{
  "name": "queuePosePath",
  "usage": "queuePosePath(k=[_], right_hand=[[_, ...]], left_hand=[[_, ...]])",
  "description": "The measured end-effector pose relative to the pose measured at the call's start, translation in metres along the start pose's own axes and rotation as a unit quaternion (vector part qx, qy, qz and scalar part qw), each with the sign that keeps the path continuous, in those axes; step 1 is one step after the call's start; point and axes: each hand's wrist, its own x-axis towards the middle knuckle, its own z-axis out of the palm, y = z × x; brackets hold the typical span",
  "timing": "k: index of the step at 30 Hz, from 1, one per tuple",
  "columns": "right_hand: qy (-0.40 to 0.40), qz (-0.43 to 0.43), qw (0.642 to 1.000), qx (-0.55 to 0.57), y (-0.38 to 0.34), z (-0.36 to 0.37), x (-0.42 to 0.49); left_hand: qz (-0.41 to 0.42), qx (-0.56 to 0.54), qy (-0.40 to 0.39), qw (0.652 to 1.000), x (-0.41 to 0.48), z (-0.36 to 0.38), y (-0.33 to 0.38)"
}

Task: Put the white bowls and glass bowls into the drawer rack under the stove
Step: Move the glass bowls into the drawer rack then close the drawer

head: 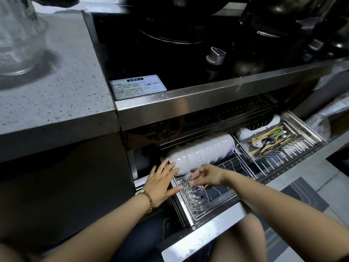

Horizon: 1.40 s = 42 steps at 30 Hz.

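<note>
The drawer rack [222,207] under the stove is pulled out. A row of several white bowls [202,151] lies on its side along the rack's back left. In front of that row, cut-glass bowls [194,197] stand on edge in the wire slots. My right hand [206,175] pinches the top rim of the glass bowls with curled fingers. My left hand [160,183] lies with straight spread fingers against the left side of the glass bowls, its fingertips near the front white bowl.
A steel cutlery tray [309,140] with chopsticks and spoons fills the drawer's right side, white dishes [247,132] behind it. Above are the black stove top with a knob [216,55] and pans. A glass container [17,40] stands on the grey counter at left.
</note>
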Motion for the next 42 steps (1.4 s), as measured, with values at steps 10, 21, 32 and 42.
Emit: queuePosePath(k=[10, 21, 32, 42], right_hand=[[0.137, -0.131, 0.976, -0.105, -0.021, -0.013, -0.065], [0.337, -0.317, 0.880, -0.105, -0.092, -0.040, -0.215], [0.325, -0.443, 0.820, -0.162, -0.220, -0.016, -0.254], [0.285, -0.476, 0.800, -0.230, -0.330, 0.030, -0.222]], left_hand=[[-0.009, -0.078, -0.012, 0.997, -0.012, -0.051, 0.015], [0.138, -0.087, 0.175, 0.971, -0.061, -0.198, 0.090], [0.151, 0.034, 0.353, 0.923, -0.157, -0.344, 0.072], [0.039, 0.106, 0.416, 0.902, -0.222, -0.393, -0.020]])
